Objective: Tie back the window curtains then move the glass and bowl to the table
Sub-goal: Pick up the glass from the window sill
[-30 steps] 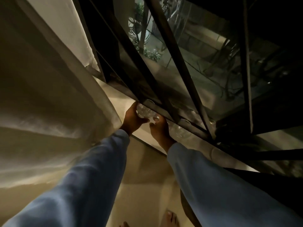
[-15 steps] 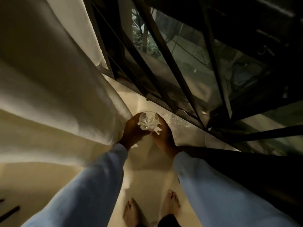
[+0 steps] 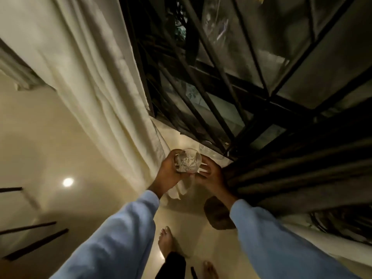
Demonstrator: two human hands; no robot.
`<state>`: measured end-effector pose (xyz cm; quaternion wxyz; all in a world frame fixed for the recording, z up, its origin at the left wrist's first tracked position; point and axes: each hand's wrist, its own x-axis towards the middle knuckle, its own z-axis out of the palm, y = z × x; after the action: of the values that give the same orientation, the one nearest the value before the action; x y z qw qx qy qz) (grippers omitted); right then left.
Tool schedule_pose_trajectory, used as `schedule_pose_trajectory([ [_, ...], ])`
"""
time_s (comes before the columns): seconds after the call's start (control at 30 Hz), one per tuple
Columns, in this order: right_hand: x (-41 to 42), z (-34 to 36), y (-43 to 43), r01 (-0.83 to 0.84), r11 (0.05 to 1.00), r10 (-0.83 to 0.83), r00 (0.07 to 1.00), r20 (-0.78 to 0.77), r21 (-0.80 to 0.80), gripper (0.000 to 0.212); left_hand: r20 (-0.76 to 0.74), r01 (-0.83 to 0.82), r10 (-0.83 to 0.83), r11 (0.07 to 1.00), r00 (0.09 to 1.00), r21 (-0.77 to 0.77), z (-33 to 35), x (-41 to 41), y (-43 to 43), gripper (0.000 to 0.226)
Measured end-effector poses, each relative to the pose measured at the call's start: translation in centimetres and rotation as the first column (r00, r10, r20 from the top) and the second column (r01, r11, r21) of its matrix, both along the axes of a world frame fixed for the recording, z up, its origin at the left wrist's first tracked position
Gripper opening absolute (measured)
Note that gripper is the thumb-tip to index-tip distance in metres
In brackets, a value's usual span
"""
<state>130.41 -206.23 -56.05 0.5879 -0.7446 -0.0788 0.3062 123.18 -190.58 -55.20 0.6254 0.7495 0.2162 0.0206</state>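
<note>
A clear cut-pattern glass is held in front of me, seen from its star-cut base, just off the window sill. My left hand grips it from the left with curled fingers. From the right, my right hand touches it with its fingertips. A second clear glass vessel, probably the bowl, stands on the sill by the window bars, partly hidden behind my right hand. The cream curtain hangs at the left and a dark curtain at the right.
Black window bars cross the pane ahead. A glossy beige floor lies at the left, with dark chair or table legs at the lower left. My bare feet stand below, beside a dark round thing.
The glass has come off the sill and back toward me in both hands. My view has pulled away from the window, so more floor and the dark curtain show.
</note>
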Motion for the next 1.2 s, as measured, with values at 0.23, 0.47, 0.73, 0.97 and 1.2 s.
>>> schedule_pose_trajectory([
  [0.23,-4.5,9.6,-4.0,-0.169,0.983,0.160,0.981,0.113,0.075,0.063,0.085,-0.103,0.101,0.994,0.991,0.027,10.2,-6.5,-3.8,0.079],
  [0.47,-8.3,16.8,-3.6,-0.397,0.912,0.366,0.900,0.236,0.101,0.069,0.148,-0.281,0.266,0.956,0.952,0.089,18.0,-14.5,-4.7,0.086],
  [0.73,-16.7,22.5,3.8,-0.627,0.759,0.567,0.768,0.299,0.173,0.060,0.259,-0.556,0.506,0.812,0.823,0.179,23.5,-26.4,-2.3,0.079],
  [0.97,-28.2,25.6,10.6,-0.755,0.615,0.670,0.653,0.354,0.228,0.060,0.287,-0.702,0.641,0.670,0.712,0.243,27.0,-39.2,0.7,0.083],
  [1.2,-40.2,28.3,16.6,-0.856,0.458,0.743,0.516,0.426,0.238,0.067,0.363,-0.823,0.740,0.484,0.566,0.296,30.4,-52.1,2.5,0.077],
])
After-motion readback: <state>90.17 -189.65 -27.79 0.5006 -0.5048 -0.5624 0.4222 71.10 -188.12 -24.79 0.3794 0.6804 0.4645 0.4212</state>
